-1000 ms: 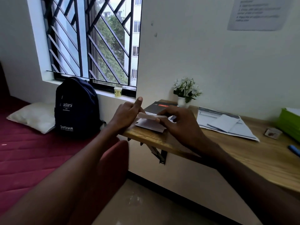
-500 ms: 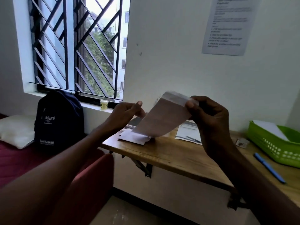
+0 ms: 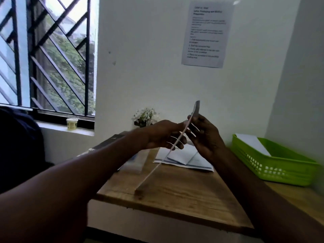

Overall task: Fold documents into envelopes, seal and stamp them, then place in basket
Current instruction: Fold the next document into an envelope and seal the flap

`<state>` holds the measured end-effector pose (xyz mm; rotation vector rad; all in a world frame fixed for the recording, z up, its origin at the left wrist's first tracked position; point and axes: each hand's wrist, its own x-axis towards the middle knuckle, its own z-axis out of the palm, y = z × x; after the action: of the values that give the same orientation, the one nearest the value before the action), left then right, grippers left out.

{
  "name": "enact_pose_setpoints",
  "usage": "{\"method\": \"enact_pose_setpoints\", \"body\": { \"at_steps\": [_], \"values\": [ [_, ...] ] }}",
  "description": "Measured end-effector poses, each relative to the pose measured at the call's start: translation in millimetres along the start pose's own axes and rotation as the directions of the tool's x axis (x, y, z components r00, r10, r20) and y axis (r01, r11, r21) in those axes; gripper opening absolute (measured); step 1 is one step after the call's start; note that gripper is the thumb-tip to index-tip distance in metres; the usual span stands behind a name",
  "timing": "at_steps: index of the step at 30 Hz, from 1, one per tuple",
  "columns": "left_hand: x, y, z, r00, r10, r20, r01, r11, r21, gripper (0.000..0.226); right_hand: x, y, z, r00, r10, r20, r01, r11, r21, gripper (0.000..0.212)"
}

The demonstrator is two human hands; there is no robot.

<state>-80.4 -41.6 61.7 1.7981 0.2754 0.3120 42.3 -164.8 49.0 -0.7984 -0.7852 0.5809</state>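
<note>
At the far left a dark backpack (image 3: 19, 146) is sitting below the barred window (image 3: 47, 55), and a small cream jar (image 3: 72, 124) is standing on the sill. A dark book (image 3: 112, 142) is lying on the left end of the wooden worktop (image 3: 175, 190), with a little pot of white flowers (image 3: 145, 116) behind it against the wall. My left hand (image 3: 161, 135) is reaching in from the left, its fingers (image 3: 177, 143) curling onto one face of the envelope (image 3: 182, 132). I am holding the envelope edge-on above the worktop, its long axis slanting from low near me up and away toward the wall, top end curling over. My right hand (image 3: 205, 135) is gripping its other face, fingers clamped on it. Papers (image 3: 185, 160) are lying flat beneath my hands. A printed sheet (image 3: 206, 32) is hanging on the wall. At the right a green basket (image 3: 273, 163) is holding a white sheet (image 3: 252, 142).
</note>
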Motion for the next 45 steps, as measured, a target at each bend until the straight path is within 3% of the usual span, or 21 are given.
{"method": "enact_pose_setpoints", "body": {
  "at_steps": [2,4,5,7,8,9,11,15,18,20,23,25,29,31,33,37,41,45],
  "values": [
    [15.7,-9.8,-0.5,1.000,0.002,-0.013,-0.003,0.989,-0.146,0.030,15.1,6.4,-10.8,0.989,0.027,-0.143,-0.041,0.995,-0.095,0.011],
    [31.6,-22.0,-3.0,0.997,-0.037,-0.061,0.020,0.966,-0.258,0.041,24.7,15.5,-23.4,0.957,-0.030,-0.290,-0.071,0.941,-0.332,0.013],
    [37.3,-27.6,-4.1,0.993,-0.068,-0.093,0.039,0.957,-0.287,0.043,28.0,21.1,-31.0,0.942,-0.109,-0.317,-0.087,0.834,-0.545,0.011],
    [51.0,-39.8,-6.5,0.979,-0.125,-0.163,0.065,0.941,-0.333,0.038,31.4,32.8,-47.6,0.938,-0.259,-0.230,-0.119,0.383,-0.916,0.016],
    [58.9,-48.3,-8.4,0.972,-0.149,-0.181,0.074,0.928,-0.364,0.036,31.1,37.5,-53.1,0.954,-0.271,-0.131,-0.082,0.185,-0.979,0.017],
    [63.6,-55.7,-10.8,0.963,-0.173,-0.205,0.087,0.926,-0.368,0.035,30.9,42.1,-56.7,0.969,-0.243,-0.037,-0.023,0.061,-0.998,0.016],
    [69.6,-65.1,-13.4,0.949,-0.207,-0.236,0.122,0.935,-0.332,0.037,28.6,48.3,-61.5,0.990,-0.128,0.060,0.052,-0.070,-0.996,0.017],
    [70.1,-60.2,-22.8,0.934,-0.160,-0.321,0.074,0.962,-0.264,0.018,26.5,54.4,-63.7,0.997,0.080,0.023,0.037,-0.185,-0.982,0.027],
    [68.3,-64.1,-27.5,0.921,-0.141,-0.364,0.056,0.971,-0.234,0.009,28.8,58.2,-62.6,0.993,0.118,0.005,0.037,-0.276,-0.961,0.048],
    [69.0,-71.8,-25.1,0.910,-0.134,-0.392,0.067,0.982,-0.179,0.006,31.2,56.3,-63.5,0.992,0.123,-0.034,0.000,-0.267,-0.964,0.049],
    [68.8,-76.6,-19.4,0.905,-0.113,-0.410,0.091,0.993,-0.074,0.021,31.7,48.1,-65.7,0.990,0.115,-0.078,-0.056,-0.186,-0.981,0.031],
    [69.0,-75.7,-15.7,0.905,-0.084,-0.416,0.091,0.996,-0.004,0.015,30.1,46.7,-65.3,0.992,0.085,-0.096,-0.080,-0.173,-0.982,0.026],
    [70.0,-73.1,-13.3,0.901,-0.061,-0.430,0.119,0.987,0.110,0.007,28.2,51.7,-62.2,0.989,0.097,-0.113,-0.093,-0.187,-0.978,0.038],
    [69.6,-76.3,-12.3,0.897,-0.057,-0.439,0.106,0.991,0.087,0.001,27.8,51.3,-61.5,0.987,0.104,-0.120,-0.098,-0.194,-0.976,0.038],
    [69.5,-79.4,-11.0,0.894,-0.055,-0.445,0.095,0.993,0.067,0.013,29.5,47.8,-61.4,0.984,0.107,-0.145,-0.127,-0.162,-0.979,0.037],
    [72.8,-78.1,-8.9,0.872,-0.079,-0.483,0.117,0.992,0.049,0.015,38.1,42.4,-59.9,0.960,0.151,-0.235,-0.226,-0.073,-0.971,0.023],
    [73.3,-78.8,-8.4,0.869,-0.090,-0.487,0.146,0.986,0.079,0.008,49.2,39.9,-51.8,0.941,0.195,-0.277,-0.252,-0.142,-0.957,0.044],
    [74.8,-79.2,-8.4,0.871,-0.085,-0.484,0.152,0.983,0.101,0.016,53.3,29.7,-45.2,0.899,0.289,-0.330,-0.309,-0.117,-0.944,0.043]
  ]
}}
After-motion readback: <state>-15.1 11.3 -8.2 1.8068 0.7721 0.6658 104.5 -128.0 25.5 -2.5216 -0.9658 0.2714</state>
